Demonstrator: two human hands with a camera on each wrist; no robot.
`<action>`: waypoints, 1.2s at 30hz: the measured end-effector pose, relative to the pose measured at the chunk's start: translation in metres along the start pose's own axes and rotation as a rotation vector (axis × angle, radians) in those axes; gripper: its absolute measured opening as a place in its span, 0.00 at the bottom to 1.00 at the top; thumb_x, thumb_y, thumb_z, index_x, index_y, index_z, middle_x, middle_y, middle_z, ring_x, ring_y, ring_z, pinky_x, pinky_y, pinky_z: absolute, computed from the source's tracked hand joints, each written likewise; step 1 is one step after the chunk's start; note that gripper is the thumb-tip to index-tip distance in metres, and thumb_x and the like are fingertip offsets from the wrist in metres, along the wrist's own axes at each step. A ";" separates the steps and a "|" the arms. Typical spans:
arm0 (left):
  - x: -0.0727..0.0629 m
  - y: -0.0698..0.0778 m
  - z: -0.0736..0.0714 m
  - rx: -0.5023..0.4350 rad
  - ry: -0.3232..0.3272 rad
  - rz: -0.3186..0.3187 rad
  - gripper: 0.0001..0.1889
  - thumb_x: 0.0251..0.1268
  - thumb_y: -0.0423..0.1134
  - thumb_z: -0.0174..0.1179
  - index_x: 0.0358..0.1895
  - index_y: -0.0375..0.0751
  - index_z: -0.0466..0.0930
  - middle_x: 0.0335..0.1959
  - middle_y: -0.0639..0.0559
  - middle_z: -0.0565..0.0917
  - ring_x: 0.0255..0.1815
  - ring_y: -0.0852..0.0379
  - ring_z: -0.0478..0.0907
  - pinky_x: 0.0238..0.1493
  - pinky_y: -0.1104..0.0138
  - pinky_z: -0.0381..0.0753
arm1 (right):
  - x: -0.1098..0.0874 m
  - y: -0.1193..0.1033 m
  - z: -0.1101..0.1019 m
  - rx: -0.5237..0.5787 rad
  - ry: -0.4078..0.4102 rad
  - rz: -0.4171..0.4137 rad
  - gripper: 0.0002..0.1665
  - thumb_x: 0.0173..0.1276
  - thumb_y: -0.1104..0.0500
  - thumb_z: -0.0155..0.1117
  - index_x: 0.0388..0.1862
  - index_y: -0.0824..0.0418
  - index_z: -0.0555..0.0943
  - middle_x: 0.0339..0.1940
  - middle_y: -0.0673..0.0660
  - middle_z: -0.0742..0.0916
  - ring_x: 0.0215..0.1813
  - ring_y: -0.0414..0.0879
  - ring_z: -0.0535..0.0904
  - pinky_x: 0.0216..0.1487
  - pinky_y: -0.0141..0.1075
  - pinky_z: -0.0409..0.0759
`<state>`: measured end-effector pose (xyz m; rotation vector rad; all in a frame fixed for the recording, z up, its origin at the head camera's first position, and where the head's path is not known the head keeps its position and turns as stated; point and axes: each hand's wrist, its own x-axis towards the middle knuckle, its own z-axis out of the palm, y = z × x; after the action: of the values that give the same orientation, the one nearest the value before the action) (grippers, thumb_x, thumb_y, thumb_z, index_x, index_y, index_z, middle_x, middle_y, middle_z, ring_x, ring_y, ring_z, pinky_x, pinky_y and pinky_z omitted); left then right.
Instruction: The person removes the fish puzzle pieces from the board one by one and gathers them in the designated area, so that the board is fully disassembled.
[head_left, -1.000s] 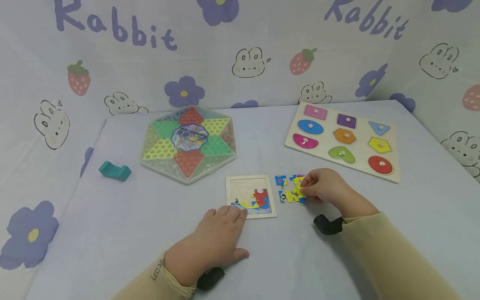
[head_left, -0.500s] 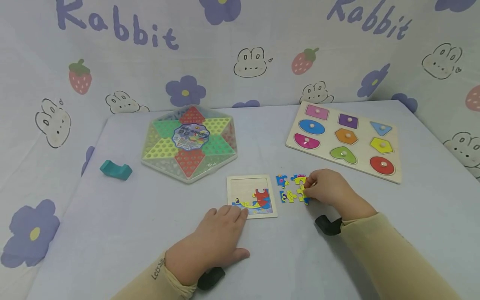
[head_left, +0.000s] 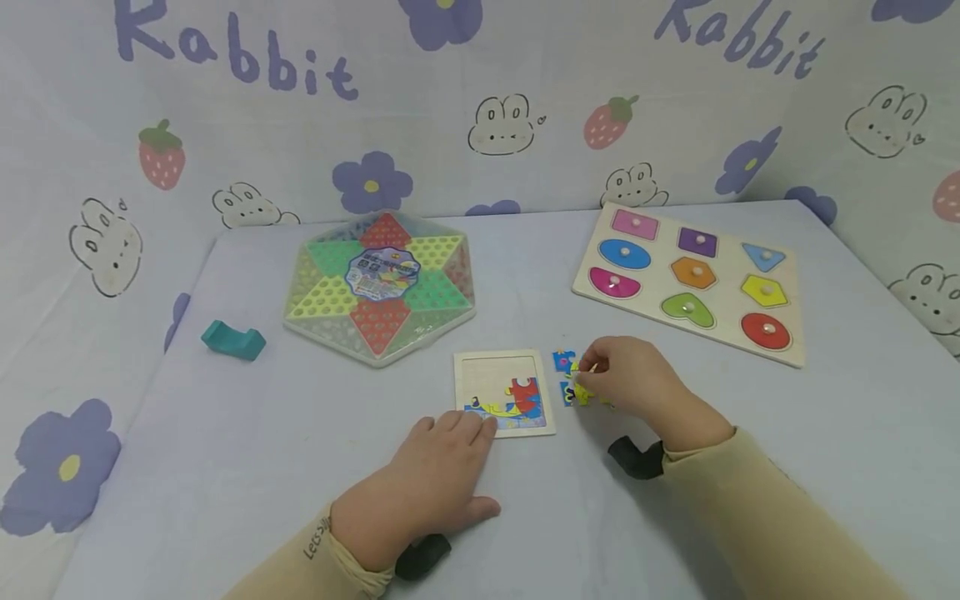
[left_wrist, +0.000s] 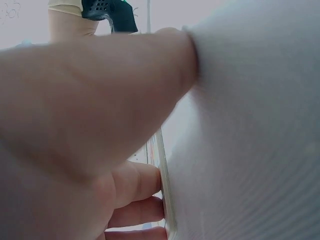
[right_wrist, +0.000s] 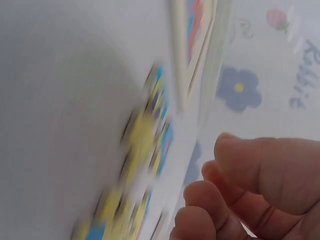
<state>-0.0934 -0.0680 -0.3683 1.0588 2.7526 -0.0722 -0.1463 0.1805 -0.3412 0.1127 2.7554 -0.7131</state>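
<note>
Head: a square, pale-wood tray (head_left: 491,356) holds joined red-yellow-blue jigsaw pieces (head_left: 522,398); the left hand (head_left: 431,467), fingers extended, rests on it. Left wrist: fingers touch its edge. Right wrist: right hand (right_wrist: 255,187), fingers bent, near loose yellow-and-blue pieces (right_wrist: 141,135); grip unclear.

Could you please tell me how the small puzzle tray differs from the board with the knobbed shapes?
The puzzle tray is small and squarish; the shape board is larger and oblong. The tray is only partly filled, whereas the board has all nine shapes in place. The left hand rests at the tray's near edge, while no hand touches the board. Both have pale wood-coloured bases and lie on the table.
</note>
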 end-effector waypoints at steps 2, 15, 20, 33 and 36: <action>0.000 0.000 0.001 0.005 0.012 0.000 0.46 0.54 0.68 0.60 0.70 0.40 0.64 0.62 0.50 0.73 0.63 0.52 0.68 0.54 0.55 0.72 | 0.001 -0.008 0.007 0.005 -0.021 -0.027 0.09 0.64 0.54 0.65 0.38 0.59 0.81 0.31 0.55 0.81 0.34 0.47 0.75 0.31 0.34 0.74; 0.001 0.000 0.001 0.018 0.003 0.010 0.47 0.54 0.69 0.60 0.70 0.40 0.64 0.60 0.50 0.73 0.62 0.52 0.68 0.54 0.56 0.73 | 0.017 -0.043 0.034 -0.173 -0.112 -0.091 0.18 0.61 0.56 0.71 0.50 0.58 0.82 0.32 0.53 0.82 0.38 0.46 0.75 0.37 0.34 0.78; 0.001 -0.001 0.001 0.027 0.018 0.011 0.47 0.54 0.69 0.60 0.70 0.39 0.65 0.60 0.49 0.74 0.62 0.52 0.69 0.53 0.55 0.73 | 0.020 -0.048 0.037 -0.220 -0.129 -0.090 0.20 0.62 0.57 0.70 0.52 0.58 0.81 0.39 0.54 0.82 0.43 0.48 0.75 0.44 0.38 0.81; 0.001 -0.001 0.000 0.011 -0.001 0.003 0.47 0.54 0.69 0.60 0.70 0.39 0.64 0.61 0.49 0.73 0.63 0.52 0.68 0.55 0.55 0.73 | 0.016 -0.050 0.041 -0.187 -0.090 -0.086 0.17 0.60 0.59 0.71 0.44 0.58 0.74 0.37 0.55 0.81 0.41 0.48 0.76 0.42 0.38 0.80; 0.001 -0.001 0.000 0.006 -0.010 0.000 0.47 0.54 0.69 0.60 0.70 0.40 0.64 0.61 0.49 0.73 0.63 0.52 0.68 0.55 0.55 0.73 | 0.014 -0.049 0.041 -0.172 -0.073 -0.088 0.16 0.61 0.59 0.71 0.43 0.57 0.74 0.37 0.55 0.82 0.40 0.48 0.76 0.40 0.37 0.79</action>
<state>-0.0948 -0.0675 -0.3684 1.0563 2.7452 -0.0856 -0.1561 0.1180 -0.3568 -0.0703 2.7506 -0.4881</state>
